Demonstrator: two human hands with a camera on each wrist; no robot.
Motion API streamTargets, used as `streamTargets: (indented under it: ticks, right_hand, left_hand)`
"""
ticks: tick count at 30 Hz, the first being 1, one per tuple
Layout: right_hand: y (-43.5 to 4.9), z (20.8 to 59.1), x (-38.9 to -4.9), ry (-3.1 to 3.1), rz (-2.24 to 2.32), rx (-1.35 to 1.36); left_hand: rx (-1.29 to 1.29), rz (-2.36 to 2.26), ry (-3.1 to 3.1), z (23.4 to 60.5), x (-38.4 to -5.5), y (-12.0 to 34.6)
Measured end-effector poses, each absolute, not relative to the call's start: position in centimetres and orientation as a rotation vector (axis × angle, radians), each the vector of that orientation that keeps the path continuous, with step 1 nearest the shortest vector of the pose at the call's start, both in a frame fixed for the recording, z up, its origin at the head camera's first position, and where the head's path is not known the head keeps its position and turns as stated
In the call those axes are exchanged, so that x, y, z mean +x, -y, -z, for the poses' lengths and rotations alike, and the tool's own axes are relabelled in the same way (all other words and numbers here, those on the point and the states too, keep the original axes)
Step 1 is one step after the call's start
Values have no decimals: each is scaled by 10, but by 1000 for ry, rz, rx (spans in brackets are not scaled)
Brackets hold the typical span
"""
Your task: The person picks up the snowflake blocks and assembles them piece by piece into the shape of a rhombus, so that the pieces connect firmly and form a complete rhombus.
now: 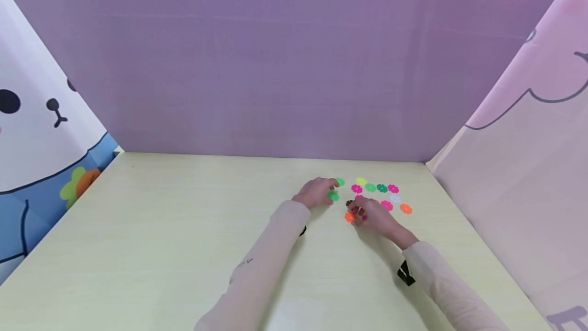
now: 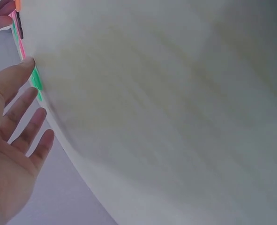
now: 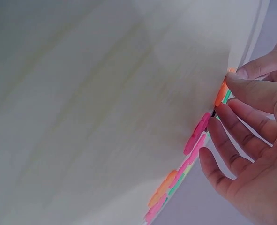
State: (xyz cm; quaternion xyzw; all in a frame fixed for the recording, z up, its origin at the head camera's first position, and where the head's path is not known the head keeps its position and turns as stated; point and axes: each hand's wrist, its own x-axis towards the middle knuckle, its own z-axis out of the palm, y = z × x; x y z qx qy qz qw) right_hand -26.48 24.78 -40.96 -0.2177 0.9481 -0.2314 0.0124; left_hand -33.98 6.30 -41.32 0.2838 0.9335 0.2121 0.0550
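Note:
Small flower-shaped pieces in several colours lie on the right part of the table. My left hand (image 1: 317, 192) is beside two green flower pieces (image 1: 333, 196), its fingers loosely spread. In the left wrist view the thumb is close to a green piece (image 2: 37, 79); whether it touches cannot be told. My right hand (image 1: 374, 216) reaches over an orange flower piece (image 1: 350, 217) and a dark flower piece (image 1: 349, 203). Its thumb and fingertips are at the orange piece (image 3: 221, 93) in the right wrist view, fingers relaxed. A pink piece (image 3: 197, 133) lies beside them; the right hand partly hides others.
Pink (image 1: 387, 206), yellow (image 1: 361, 181), dark green (image 1: 382, 188), white (image 1: 394, 198) and orange pieces (image 1: 406, 209) lie around the right hand. The pale table (image 1: 161, 234) meets a purple cloth wall (image 1: 275, 80) behind and printed cloths at both sides.

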Motion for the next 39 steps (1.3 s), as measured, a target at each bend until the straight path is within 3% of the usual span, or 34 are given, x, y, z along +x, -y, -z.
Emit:
streamTargets:
  ticks: [39]
  right_hand:
    - [-247,402,-265,-2963,760,-776]
  left_hand:
    - [945,-691,-2686,405,-336,-57]
